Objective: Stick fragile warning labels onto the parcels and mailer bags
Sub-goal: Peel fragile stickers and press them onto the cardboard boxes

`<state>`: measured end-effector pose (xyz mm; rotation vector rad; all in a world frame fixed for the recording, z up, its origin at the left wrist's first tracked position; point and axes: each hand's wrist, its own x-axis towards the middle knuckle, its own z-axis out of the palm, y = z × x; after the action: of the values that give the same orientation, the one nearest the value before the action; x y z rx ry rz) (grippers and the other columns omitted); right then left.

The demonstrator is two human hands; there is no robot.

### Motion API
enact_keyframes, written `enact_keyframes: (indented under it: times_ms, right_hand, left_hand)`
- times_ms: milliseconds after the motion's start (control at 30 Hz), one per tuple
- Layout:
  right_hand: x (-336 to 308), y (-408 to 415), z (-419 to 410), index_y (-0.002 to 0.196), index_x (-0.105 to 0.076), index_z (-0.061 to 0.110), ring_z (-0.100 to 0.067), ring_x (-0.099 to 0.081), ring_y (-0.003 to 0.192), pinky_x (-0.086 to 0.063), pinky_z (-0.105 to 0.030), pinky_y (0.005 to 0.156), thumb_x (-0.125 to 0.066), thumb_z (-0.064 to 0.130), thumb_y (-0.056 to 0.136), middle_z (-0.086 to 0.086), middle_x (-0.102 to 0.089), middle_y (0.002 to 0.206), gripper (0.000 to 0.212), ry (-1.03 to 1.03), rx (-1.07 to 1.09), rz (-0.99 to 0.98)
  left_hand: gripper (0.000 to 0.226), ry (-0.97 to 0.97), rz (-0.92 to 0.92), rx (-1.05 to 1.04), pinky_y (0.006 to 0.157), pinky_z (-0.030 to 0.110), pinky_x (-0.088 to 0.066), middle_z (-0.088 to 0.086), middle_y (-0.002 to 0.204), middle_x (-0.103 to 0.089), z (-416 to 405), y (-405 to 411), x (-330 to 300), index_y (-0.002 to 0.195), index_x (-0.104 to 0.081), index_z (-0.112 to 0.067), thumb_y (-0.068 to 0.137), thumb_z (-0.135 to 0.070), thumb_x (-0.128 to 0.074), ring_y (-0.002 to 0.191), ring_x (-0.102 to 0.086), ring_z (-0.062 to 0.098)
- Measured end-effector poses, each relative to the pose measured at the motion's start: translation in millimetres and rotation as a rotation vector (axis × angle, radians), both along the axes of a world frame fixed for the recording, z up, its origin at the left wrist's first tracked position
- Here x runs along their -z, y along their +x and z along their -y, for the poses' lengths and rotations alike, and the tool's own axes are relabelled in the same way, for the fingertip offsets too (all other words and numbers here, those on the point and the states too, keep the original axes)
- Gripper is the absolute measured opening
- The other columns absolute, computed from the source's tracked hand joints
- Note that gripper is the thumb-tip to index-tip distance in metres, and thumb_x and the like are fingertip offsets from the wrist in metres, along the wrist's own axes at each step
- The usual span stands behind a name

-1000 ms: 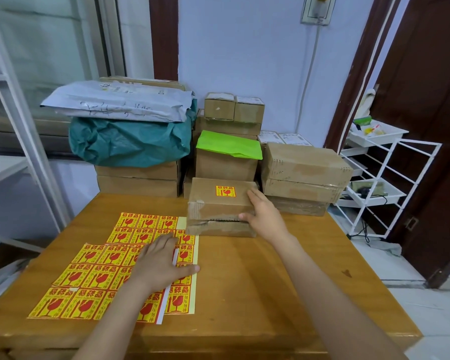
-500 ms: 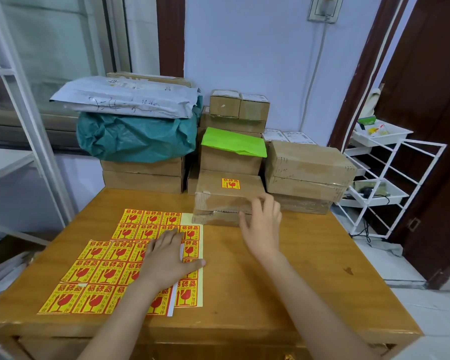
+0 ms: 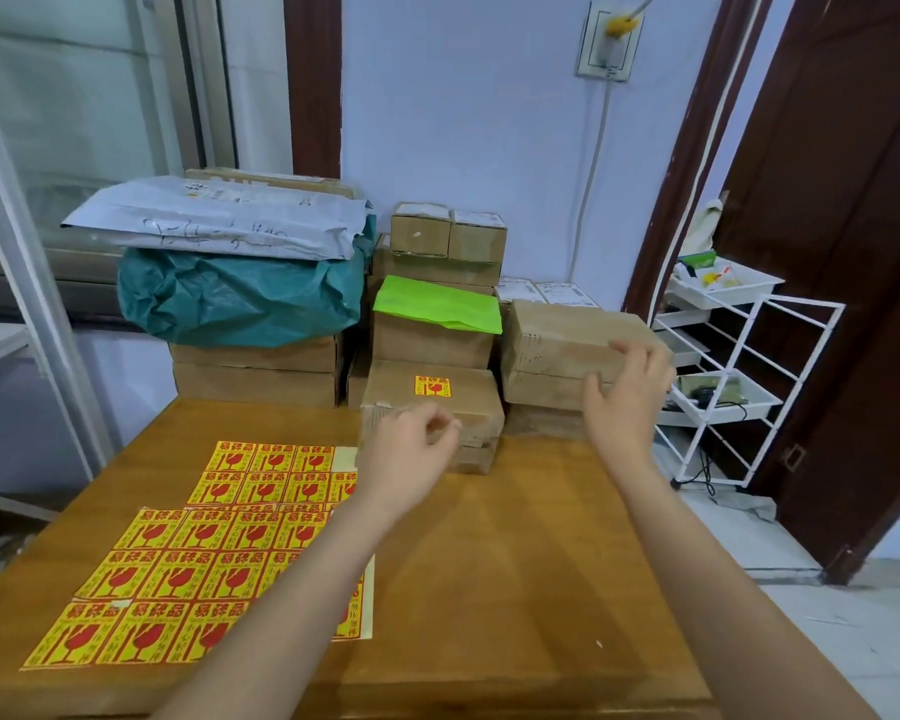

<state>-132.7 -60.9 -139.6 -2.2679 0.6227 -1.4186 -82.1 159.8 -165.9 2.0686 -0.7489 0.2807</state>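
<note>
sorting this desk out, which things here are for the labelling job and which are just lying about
For the job:
label sheets
labelled box
brown boxes
grey mailer bag
teal bag

Lying about:
white rack
wall socket

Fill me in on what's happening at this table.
A person is putting fragile warning labels on parcels. One cardboard box at the table's far edge already carries a yellow label. The right hand reaches toward the unlabelled box on the right-hand stack, not plainly gripping it. The left hand hovers loosely curled and empty above the label sheets on the wooden table. Mailer bags wait behind.
</note>
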Motion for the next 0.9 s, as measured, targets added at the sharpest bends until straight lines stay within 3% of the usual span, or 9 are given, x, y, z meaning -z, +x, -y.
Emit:
enact_keyframes:
  times_ms: [133,267,367,467,600,700,767,833,900]
  right_hand:
    - [-6,-2,44,0.134,-0.039,-0.001,-0.035,-0.026,0.129,-0.030,-0.043,0.102,-0.055,0.017,0.091,-0.020,-0.033,0.138,0.049,0.165,0.061,-0.123]
    - [-8,-2,70,0.144,-0.027,-0.001,-0.034,-0.017,0.137,-0.030,-0.048,0.108,-0.052,0.023,0.094,-0.019,-0.023,0.148,0.060,0.254,0.024,-0.190]
    - [-10,0,79,0.148,-0.020,0.001,-0.034,-0.020,0.138,-0.031,-0.048,0.108,-0.048,0.027,0.096,-0.017,-0.020,0.151,0.064,0.327,-0.006,-0.234]
    - [-10,4,87,0.148,-0.021,0.004,-0.033,-0.028,0.137,-0.034,-0.048,0.107,-0.046,0.029,0.097,-0.016,-0.025,0.151,0.062,0.391,-0.050,-0.242]
    - [-15,8,101,0.120,-0.044,0.006,-0.033,-0.053,0.097,-0.043,-0.037,0.073,-0.043,0.032,0.092,-0.014,-0.054,0.114,0.038,0.476,-0.095,-0.163]
    - [-23,12,109,0.122,-0.046,0.002,-0.025,-0.046,0.089,-0.035,-0.033,0.072,-0.042,0.033,0.094,-0.013,-0.052,0.105,0.042,0.581,-0.130,-0.164]
    - [-27,13,112,0.111,-0.051,0.003,-0.024,-0.044,0.084,-0.033,-0.034,0.069,-0.042,0.033,0.096,-0.011,-0.050,0.099,0.034,0.638,-0.148,-0.149]
    - [-29,14,114,0.098,-0.052,0.004,-0.023,-0.042,0.076,-0.031,-0.035,0.064,-0.041,0.035,0.097,-0.009,-0.046,0.089,0.033,0.686,-0.149,-0.104]
    - [-30,12,117,0.103,-0.057,-0.006,-0.025,-0.044,0.078,-0.033,-0.035,0.069,-0.041,0.038,0.097,-0.010,-0.046,0.086,0.048,0.716,-0.145,-0.061]
  left_hand:
    - [0.017,-0.079,-0.104,0.067,0.084,0.029,-0.047,-0.005,0.097,-0.064,48,5,-18,0.102,-0.064,-0.015,0.092,-0.026,-0.055,0.097,-0.059,0.015]
    - [0.034,-0.117,-0.217,0.085,0.095,0.032,-0.044,0.002,0.118,-0.059,90,14,-30,0.123,-0.055,-0.011,0.093,-0.028,-0.055,0.111,-0.055,0.019]
    - [0.043,-0.081,-0.222,0.097,0.099,0.030,-0.040,0.004,0.133,-0.053,115,21,-37,0.132,-0.048,-0.011,0.093,-0.029,-0.055,0.122,-0.049,0.021]
    - [0.041,-0.060,-0.183,0.082,0.096,0.033,-0.042,0.005,0.129,-0.053,133,30,-43,0.128,-0.047,-0.013,0.091,-0.029,-0.055,0.120,-0.050,0.024]
    - [0.041,-0.039,-0.160,0.007,0.089,0.034,-0.043,0.002,0.119,-0.053,146,40,-51,0.128,-0.045,-0.012,0.093,-0.032,-0.050,0.111,-0.051,0.024]
    - [0.030,-0.013,-0.192,0.034,0.076,0.033,-0.043,0.005,0.108,-0.058,154,49,-53,0.113,-0.052,-0.010,0.092,-0.032,-0.049,0.100,-0.055,0.027]
    - [0.026,-0.063,-0.268,0.018,0.066,0.034,-0.039,0.013,0.102,-0.057,159,53,-56,0.098,-0.052,-0.005,0.091,-0.030,-0.048,0.097,-0.056,0.035]
    - [0.037,-0.112,-0.365,-0.022,0.075,0.038,-0.042,0.021,0.111,-0.056,163,56,-60,0.103,-0.053,0.002,0.092,-0.033,-0.045,0.103,-0.054,0.039]
    - [0.048,-0.122,-0.431,-0.028,0.088,0.039,-0.042,0.023,0.123,-0.050,167,54,-62,0.114,-0.053,0.006,0.093,-0.036,-0.042,0.109,-0.052,0.039]
